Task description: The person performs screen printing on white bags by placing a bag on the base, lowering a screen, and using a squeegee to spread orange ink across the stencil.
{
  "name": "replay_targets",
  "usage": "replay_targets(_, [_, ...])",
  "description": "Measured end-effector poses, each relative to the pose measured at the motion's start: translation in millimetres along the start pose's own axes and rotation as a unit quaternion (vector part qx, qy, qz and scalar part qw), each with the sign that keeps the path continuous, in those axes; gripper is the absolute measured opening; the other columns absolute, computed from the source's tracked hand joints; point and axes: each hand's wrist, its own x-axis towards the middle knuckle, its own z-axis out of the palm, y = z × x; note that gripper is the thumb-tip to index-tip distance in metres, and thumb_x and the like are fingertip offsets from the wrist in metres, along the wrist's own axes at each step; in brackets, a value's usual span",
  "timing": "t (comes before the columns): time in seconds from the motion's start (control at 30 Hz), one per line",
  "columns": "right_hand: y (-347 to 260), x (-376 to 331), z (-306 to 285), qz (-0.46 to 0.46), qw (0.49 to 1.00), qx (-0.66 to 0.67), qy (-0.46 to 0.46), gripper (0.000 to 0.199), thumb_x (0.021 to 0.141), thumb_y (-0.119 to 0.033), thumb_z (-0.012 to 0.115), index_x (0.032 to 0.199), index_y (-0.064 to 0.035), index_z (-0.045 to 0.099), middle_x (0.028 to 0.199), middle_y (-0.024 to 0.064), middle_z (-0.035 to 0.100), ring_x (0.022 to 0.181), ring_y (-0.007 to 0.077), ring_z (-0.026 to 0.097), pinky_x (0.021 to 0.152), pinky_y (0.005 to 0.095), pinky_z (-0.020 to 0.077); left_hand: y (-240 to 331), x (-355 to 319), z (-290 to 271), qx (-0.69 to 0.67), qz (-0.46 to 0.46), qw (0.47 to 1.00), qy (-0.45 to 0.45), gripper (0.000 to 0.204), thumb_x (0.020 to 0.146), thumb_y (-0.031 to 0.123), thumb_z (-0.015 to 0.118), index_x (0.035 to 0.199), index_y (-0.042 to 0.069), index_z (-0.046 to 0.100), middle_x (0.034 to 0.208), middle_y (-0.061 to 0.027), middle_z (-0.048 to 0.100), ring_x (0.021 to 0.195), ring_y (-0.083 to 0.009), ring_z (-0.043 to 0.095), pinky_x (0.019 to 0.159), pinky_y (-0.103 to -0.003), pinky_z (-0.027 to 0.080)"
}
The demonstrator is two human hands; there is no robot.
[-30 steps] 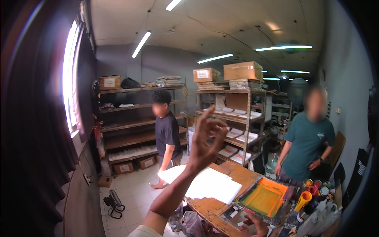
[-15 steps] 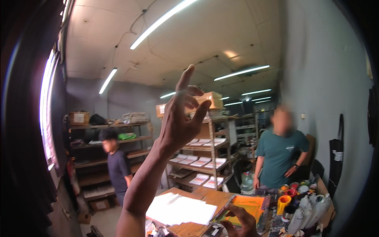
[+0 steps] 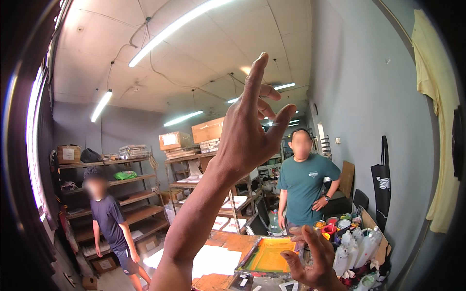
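Observation:
My left hand (image 3: 255, 119) is raised high in the middle of the view. Its index finger points up, the thumb stands apart, the other fingers are partly bent, and nothing is held. Low at the right, my right hand (image 3: 313, 259) is open with thumb and fingers apart, also holding nothing. Just beyond it lies a framed printing screen (image 3: 269, 254) with a yellow-orange mesh, on a wooden worktable (image 3: 225, 240). White sheets of paper (image 3: 213, 262) lie left of the screen, partly covered by my left forearm.
White bottles (image 3: 357, 252) and open paint cans (image 3: 330, 228) crowd the right side. Beyond the table stands a person in a green shirt (image 3: 308, 186); another in a dark shirt (image 3: 107, 213) is at the left. Shelving racks (image 3: 145, 196) line the back. A black bag (image 3: 382, 189) hangs on the wall.
The view has swung right and slightly down. My left hand appears higher and further right, my right hand shows more fully, and the person at the left now faces this way.

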Motion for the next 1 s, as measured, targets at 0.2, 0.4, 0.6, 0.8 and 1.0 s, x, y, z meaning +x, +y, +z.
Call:
replay_targets(0.2, [4.0,4.1,-11.7,-0.04,0.996,-0.065,-0.041,0.04,0.084,-0.004,0.079,0.122,-0.0026,0.067,0.109,0.0175,0.068,0.089,0.03,0.069,0.079,0.0398,0.0574,-25.8,-68.5,12.3,-0.125,-0.073,0.989,0.018,0.03,0.089,0.013,0.079,0.106,0.003,0.056,0.09,-0.0077,0.064,0.077,-0.0125,0.063,0.067,-0.028,0.051])
replay_targets(0.4, [12.5,45.4,11.8,-0.126,0.968,-0.031,-0.213,0.047,0.071,0.012,0.074,0.115,-0.0051,0.07,0.111,0.0161,0.066,0.089,0.0316,0.07,0.078,0.0422,0.0581,-44.2,-209.8,14.1,-0.537,-0.468,0.66,-0.238,0.021,0.092,0.006,0.076,0.101,0.008,0.057,0.097,-0.0001,0.06,0.084,-0.0038,0.055,0.069,-0.022,0.045])
replay_targets(0.6, [41.4,55.8,73.7,-0.131,0.875,-0.118,-0.45,0.052,0.07,-0.002,0.073,0.122,-0.0052,0.067,0.117,0.016,0.062,0.096,0.0297,0.066,0.08,0.0388,0.0541,-15.7,-313.7,36.5,-0.387,-0.484,0.756,-0.21,0.04,0.083,0.004,0.074,0.119,-0.003,0.059,0.107,-0.0119,0.067,0.1,-0.0173,0.065,0.083,-0.034,0.053])
replay_targets(0.8, [54.8,6.8,120.3,0.078,0.82,-0.206,-0.529,0.045,0.084,-0.009,0.067,0.127,0.0008,0.059,0.103,0.0165,0.062,0.089,0.0281,0.068,0.071,0.0418,0.0566,-19.4,-369.9,68.3,-0.288,-0.503,0.815,-0.012,0.035,0.084,0.0,0.072,0.116,-0.007,0.06,0.102,-0.0152,0.071,0.098,-0.0189,0.069,0.083,-0.034,0.055])
replay_targets(1.0, [89.3,-41.9,146.5,0.323,0.843,0.131,-0.41,0.038,0.083,0.004,0.071,0.121,0.0017,0.067,0.107,0.012,0.065,0.095,0.0236,0.071,0.078,0.034,0.0601,-36.3,-423.2,82.3,-0.328,-0.637,0.697,0.04,0.031,0.085,-0.001,0.069,0.115,-0.004,0.064,0.103,-0.0119,0.071,0.096,-0.0142,0.066,0.08,-0.031,0.055])
